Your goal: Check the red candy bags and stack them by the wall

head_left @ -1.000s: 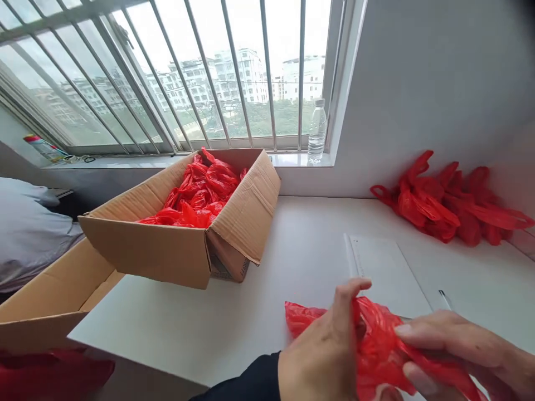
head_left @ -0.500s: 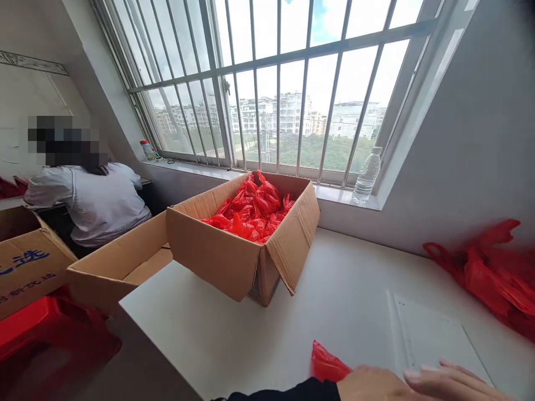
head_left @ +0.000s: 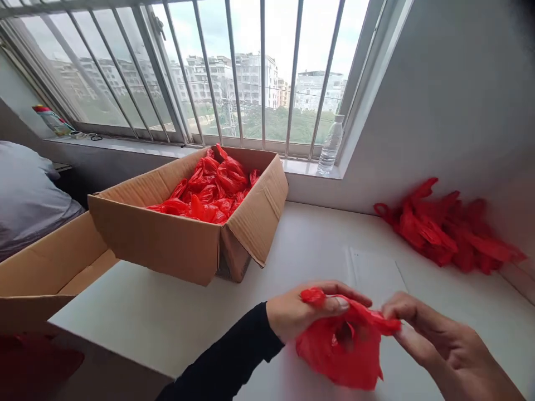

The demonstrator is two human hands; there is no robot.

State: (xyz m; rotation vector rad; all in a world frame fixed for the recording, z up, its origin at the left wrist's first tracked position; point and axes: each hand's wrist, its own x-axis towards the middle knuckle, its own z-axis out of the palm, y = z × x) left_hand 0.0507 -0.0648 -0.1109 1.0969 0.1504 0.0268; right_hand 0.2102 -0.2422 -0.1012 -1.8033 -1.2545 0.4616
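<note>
While your left hand (head_left: 307,312) and right hand (head_left: 447,340) pinch a red bag (head_left: 359,365), bare tabletop (head_left: 167,317) to near edge (head_left: 111,348), open carton (head_left: 154,239) of red bundles (head_left: 209,186).

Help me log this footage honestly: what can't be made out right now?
All in the head view:
What, if anything, is inside the red bag between the left hand and right hand: hidden by its plastic.
Marks on the white sheet: too small and faint to read.
Floor of the cardboard box: covered by heaped red bags.
Head of the person in a light shirt: cut off by the left edge.
</note>
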